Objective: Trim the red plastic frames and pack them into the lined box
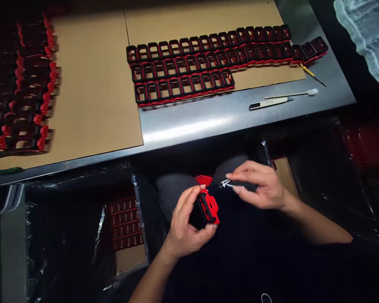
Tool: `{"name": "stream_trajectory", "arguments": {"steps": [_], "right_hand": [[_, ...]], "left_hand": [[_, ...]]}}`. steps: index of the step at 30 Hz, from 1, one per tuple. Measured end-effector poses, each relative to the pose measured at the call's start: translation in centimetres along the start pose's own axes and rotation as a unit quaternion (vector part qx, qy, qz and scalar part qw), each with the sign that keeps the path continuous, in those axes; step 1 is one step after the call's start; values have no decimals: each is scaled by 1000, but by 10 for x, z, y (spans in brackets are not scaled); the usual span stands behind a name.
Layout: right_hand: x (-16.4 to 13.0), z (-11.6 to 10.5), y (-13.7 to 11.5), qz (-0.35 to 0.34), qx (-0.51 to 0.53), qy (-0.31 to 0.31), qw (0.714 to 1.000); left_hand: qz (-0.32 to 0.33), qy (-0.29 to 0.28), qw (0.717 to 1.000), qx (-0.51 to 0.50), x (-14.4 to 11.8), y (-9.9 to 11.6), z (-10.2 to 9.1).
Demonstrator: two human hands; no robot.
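Note:
My left hand (pixel 185 229) is closed round a small red and black plastic frame (pixel 212 206), with the thumb at its lower end and the fingers at its upper end. The frame is tilted above my lap. To its upper right, my right hand (pixel 263 187) pinches a small silvery metal item (pixel 225 183) between thumb and fingers. Its thin pale prongs point left toward the frame, a short gap away from it. Whether it is a pair of tweezers or another tool, I cannot make out.
Rows of similar black-and-red frames (pixel 180 65) stand on cardboard (pixel 97 84) over a metal table (pixel 192 124). More frames (pixel 22 88) lie at left. A craft knife (pixel 270 103), a white-tipped stick (pixel 287 95) and a yellow-handled tool (pixel 308 70) lie right. Plastic-lined containers flank me.

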State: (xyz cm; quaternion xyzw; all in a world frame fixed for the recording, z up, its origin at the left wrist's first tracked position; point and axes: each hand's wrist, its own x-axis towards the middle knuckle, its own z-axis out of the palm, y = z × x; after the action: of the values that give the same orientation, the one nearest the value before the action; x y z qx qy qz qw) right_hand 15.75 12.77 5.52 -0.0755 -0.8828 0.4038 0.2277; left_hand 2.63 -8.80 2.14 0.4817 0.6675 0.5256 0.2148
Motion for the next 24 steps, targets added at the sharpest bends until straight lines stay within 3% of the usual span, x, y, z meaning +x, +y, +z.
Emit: {"name": "stream_trajectory", "arguments": {"steps": [5,15,24], "right_hand": [[-34,20,-17,-27,80,16,996],[-28,21,-20,-86,59,3,995],[-27,24,-20,-94,58,-3,994]], "left_hand": [[44,-55,997,30,15,2,1],[49,-42,997,33,13,2,0],[47,-32,998,33,12,-1,2]]}}
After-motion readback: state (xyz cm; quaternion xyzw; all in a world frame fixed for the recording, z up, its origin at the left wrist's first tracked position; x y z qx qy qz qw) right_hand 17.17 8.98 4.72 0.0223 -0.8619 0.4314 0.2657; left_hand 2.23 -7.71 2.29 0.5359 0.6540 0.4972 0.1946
